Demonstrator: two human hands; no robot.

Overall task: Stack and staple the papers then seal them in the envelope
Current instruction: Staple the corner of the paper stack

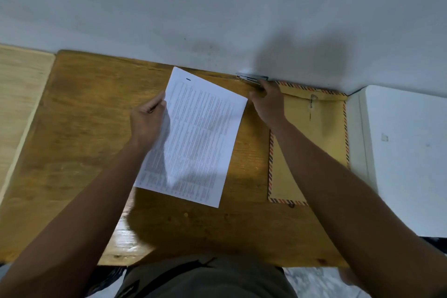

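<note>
Two hands: left hand (pixel 147 120) pinches papers (pixel 200 138); right hand (pixel 268 104) grips one stapler (pixel 251 78) beside one envelope (pixel 314 128).

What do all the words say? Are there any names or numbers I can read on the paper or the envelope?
Nothing here can be read.
Papers: many lines of small print, too blurred to read; a short dark mark near the top, not legible.
Envelope: no words show, only a striped border and a string clasp.
Stapler: no label can be made out.
</note>
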